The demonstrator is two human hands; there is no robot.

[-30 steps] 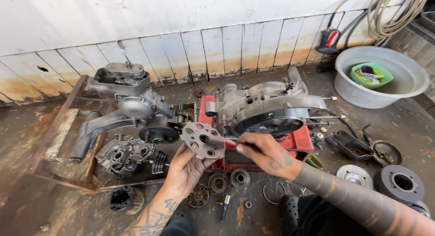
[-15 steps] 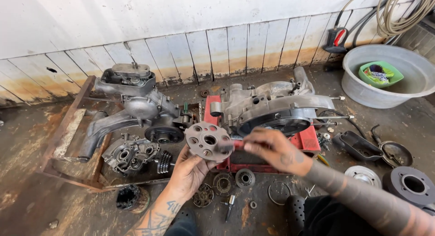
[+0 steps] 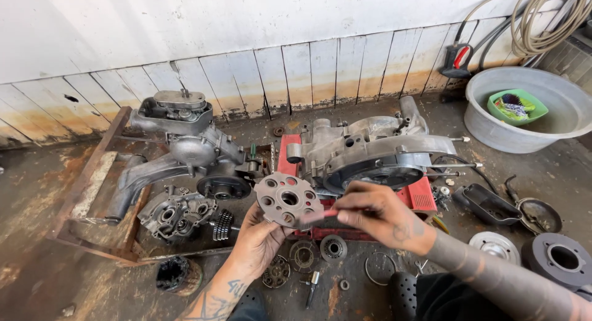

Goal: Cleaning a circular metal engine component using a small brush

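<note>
**A:** What have you got in your left hand [image 3: 259,241]?

**B:** You're gripping a round metal plate [image 3: 287,200] with a ring of holes, fingers closed on its lower edge at about 7 o'clock. The plate stands tilted, its face turned up toward you, in front of the engine case [image 3: 370,151].

**A:** And your right hand [image 3: 379,213]?

**B:** It's pinched narrow around a thin red-handled tool [image 3: 316,217], which points toward 9 o'clock; its tip meets the plate near the 5 o'clock edge.

**A:** What sits behind the plate?

**B:** The engine case rests on a red stand [image 3: 419,194] at 1 o'clock from the plate. At 10 o'clock from it lies a second engine block [image 3: 185,145] on a rusty frame [image 3: 92,173].

**A:** And on the floor?

**B:** Small gears and rings [image 3: 333,248] lie below your hands at 6 o'clock. A grey basin [image 3: 555,120] holding a green tub [image 3: 517,105] stands far off at 2 o'clock, and two discs [image 3: 530,252] lie at 4 o'clock, near your right forearm.
</note>
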